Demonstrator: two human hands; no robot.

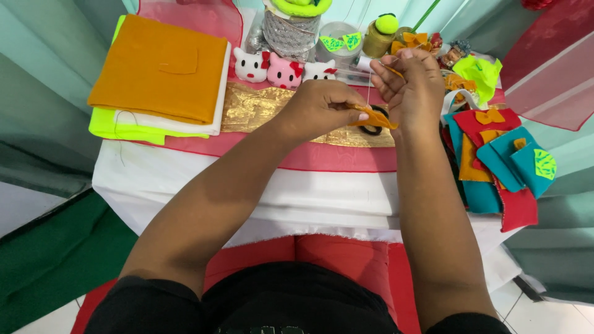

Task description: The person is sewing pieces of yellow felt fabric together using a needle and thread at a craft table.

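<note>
Head view | left hand (322, 106) pinches orange felt piece (374, 117) | right hand (408, 83) pinches thread (thin, taut) (369, 86)

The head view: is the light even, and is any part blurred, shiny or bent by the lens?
In the head view the light is soft and even, with faint shadows only. The left hand and right hand look sharp, holding a small orange felt piece. The crinkled gold foil cloth shows mild glare. The edges of the head view bend slightly, as with a wide lens.

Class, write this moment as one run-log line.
left hand: pinches small orange felt piece | right hand: raised, pulling thread | nearby: folded orange felt stack
</note>
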